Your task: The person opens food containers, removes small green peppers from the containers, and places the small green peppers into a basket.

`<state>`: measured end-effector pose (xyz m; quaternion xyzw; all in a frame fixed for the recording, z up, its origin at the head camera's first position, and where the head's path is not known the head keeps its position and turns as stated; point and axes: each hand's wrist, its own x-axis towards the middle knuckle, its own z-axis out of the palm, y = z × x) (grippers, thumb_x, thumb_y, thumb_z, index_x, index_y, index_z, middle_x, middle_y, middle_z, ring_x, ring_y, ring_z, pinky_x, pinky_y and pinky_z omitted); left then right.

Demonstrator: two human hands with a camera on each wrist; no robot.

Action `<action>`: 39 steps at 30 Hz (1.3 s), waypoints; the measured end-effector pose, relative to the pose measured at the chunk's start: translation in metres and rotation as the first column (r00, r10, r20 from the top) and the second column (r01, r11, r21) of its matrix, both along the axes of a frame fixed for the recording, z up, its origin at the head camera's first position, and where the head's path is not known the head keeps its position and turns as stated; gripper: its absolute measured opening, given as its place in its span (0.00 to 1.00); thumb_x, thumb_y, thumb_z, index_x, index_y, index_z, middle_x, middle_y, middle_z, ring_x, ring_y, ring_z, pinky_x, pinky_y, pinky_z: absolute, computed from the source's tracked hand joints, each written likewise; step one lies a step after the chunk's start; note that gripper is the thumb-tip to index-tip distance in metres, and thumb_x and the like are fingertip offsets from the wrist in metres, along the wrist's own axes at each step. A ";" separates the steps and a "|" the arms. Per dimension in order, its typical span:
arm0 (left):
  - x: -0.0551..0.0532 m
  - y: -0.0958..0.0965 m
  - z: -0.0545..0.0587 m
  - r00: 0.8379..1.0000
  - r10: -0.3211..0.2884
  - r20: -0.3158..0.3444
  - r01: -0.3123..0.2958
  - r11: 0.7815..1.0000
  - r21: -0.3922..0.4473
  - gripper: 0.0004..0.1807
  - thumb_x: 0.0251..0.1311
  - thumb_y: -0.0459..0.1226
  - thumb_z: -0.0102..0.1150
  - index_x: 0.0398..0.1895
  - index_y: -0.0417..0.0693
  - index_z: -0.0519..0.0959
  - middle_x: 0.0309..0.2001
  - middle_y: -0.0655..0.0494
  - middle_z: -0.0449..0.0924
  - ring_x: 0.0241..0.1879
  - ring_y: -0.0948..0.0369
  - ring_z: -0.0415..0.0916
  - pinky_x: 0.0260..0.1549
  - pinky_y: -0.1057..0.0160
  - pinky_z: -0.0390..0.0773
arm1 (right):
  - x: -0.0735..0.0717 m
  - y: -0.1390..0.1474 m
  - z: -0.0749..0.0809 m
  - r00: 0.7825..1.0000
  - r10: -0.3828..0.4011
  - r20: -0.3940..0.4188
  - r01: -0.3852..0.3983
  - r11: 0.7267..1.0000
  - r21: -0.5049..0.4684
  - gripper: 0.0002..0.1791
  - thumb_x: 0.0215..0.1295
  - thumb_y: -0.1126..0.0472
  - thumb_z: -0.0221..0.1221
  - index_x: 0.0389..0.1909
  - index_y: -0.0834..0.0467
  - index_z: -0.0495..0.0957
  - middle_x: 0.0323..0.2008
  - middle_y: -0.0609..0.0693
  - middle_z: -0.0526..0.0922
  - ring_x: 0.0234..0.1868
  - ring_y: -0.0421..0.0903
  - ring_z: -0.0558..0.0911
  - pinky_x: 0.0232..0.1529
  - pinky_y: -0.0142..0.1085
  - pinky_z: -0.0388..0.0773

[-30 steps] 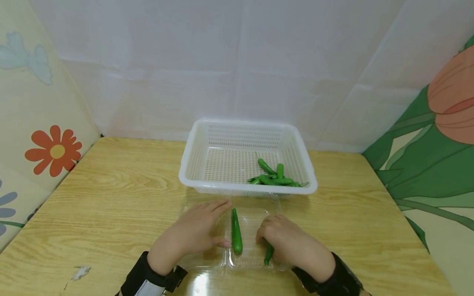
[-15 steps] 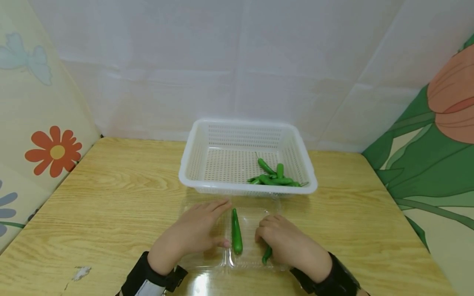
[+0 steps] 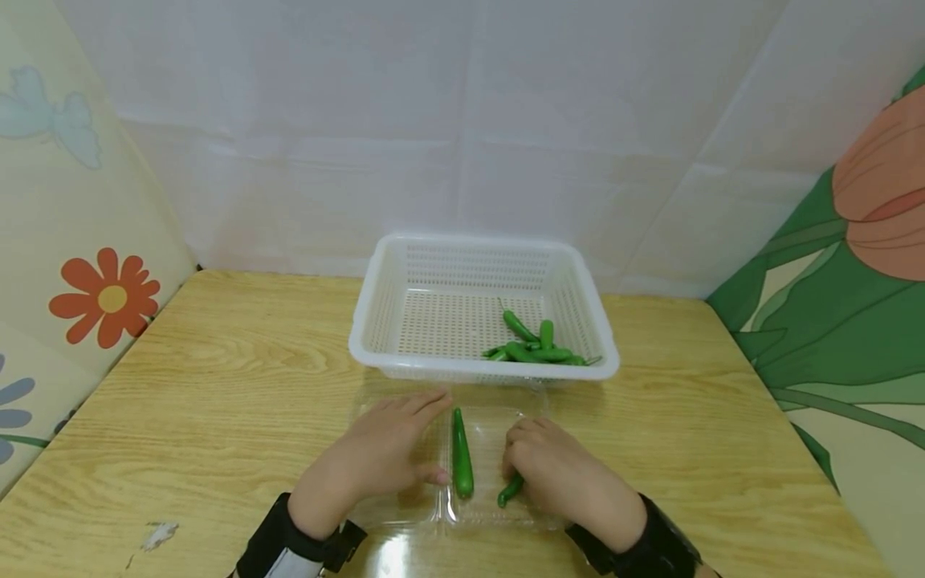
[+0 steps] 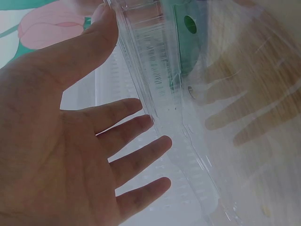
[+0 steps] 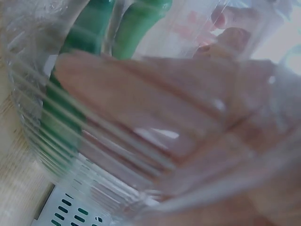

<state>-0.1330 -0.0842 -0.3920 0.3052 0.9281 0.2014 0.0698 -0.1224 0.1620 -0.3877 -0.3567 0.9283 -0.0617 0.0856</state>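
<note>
A clear plastic clamshell box [image 3: 493,441] lies unfolded on the table, with a ridge down its middle. My left hand [image 3: 383,445] rests over its left half, fingers spread and fairly straight, the thumb and fingertips at the ridge. In the left wrist view those fingertips [image 4: 160,146] touch the clear plastic. One green chili pepper [image 3: 462,461] lies lengthwise in the right half, beside the ridge. Inside that same half, my right hand [image 3: 552,461] holds a second green chili pepper [image 3: 510,491], its near end showing below the fingers. The box wall overlaps this hand in the right wrist view.
Just behind the box stands a white perforated basket [image 3: 470,367] with several green chili peppers [image 3: 538,351] heaped in its front right corner. A white sheet [image 3: 433,120] hangs behind the table [image 3: 238,385]. Flower-printed panels [image 3: 853,345] flank both sides.
The near end of the chili pepper in my right hand has swung left, so the pepper now lies more slanted. My left hand and the pepper by the ridge have stayed put.
</note>
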 end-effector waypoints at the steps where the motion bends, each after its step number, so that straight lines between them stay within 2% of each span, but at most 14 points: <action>1: 0.000 0.000 0.000 1.000 0.000 0.000 0.000 1.000 0.001 0.51 0.49 0.57 0.71 0.74 0.47 0.63 0.73 0.49 0.61 0.70 0.48 0.62 0.68 0.43 0.60 | 0.000 0.000 0.000 1.000 0.001 -0.004 -0.001 1.000 -0.002 0.12 0.42 0.71 0.74 0.25 0.52 0.87 0.27 0.40 0.79 0.40 0.44 0.78 0.49 0.44 0.76; 11: -0.001 0.000 -0.001 1.000 -0.003 0.000 0.003 1.000 -0.004 0.51 0.49 0.58 0.70 0.74 0.47 0.63 0.73 0.50 0.61 0.70 0.49 0.61 0.68 0.44 0.60 | 0.000 -0.001 -0.001 0.996 0.037 -0.085 -0.042 0.998 -0.054 0.13 0.43 0.73 0.70 0.25 0.51 0.86 0.26 0.40 0.79 0.36 0.41 0.77 0.45 0.43 0.77; 19: 0.000 0.000 -0.001 1.000 -0.008 -0.009 0.008 1.000 0.000 0.50 0.49 0.58 0.70 0.74 0.46 0.64 0.73 0.49 0.62 0.69 0.49 0.62 0.68 0.44 0.62 | 0.000 -0.003 0.000 0.986 0.047 -0.159 -0.059 0.996 -0.072 0.11 0.47 0.71 0.70 0.29 0.53 0.84 0.30 0.43 0.82 0.38 0.43 0.79 0.49 0.45 0.78; 25: 0.000 0.000 0.000 1.000 -0.003 -0.007 0.003 1.000 0.011 0.50 0.48 0.57 0.71 0.74 0.46 0.64 0.73 0.49 0.62 0.69 0.49 0.62 0.68 0.44 0.61 | -0.001 -0.005 0.002 0.988 0.037 -0.148 -0.051 0.995 -0.091 0.12 0.48 0.70 0.70 0.29 0.53 0.80 0.30 0.43 0.82 0.35 0.41 0.80 0.47 0.44 0.78; 30: 0.001 0.000 0.001 1.000 0.003 -0.007 -0.003 1.000 0.013 0.50 0.49 0.57 0.71 0.74 0.46 0.64 0.73 0.49 0.62 0.69 0.49 0.62 0.68 0.44 0.61 | -0.002 -0.007 0.002 0.984 0.047 -0.171 -0.066 0.992 -0.107 0.12 0.49 0.68 0.71 0.30 0.54 0.79 0.28 0.42 0.82 0.32 0.40 0.80 0.45 0.43 0.79; 39: 0.001 0.000 0.001 1.000 0.003 -0.013 -0.002 1.000 0.011 0.51 0.48 0.57 0.71 0.74 0.46 0.64 0.73 0.49 0.62 0.69 0.48 0.63 0.67 0.43 0.62 | 0.001 -0.008 0.005 0.978 0.045 -0.204 -0.075 0.987 -0.141 0.12 0.53 0.65 0.71 0.38 0.56 0.82 0.34 0.46 0.85 0.36 0.42 0.82 0.46 0.43 0.80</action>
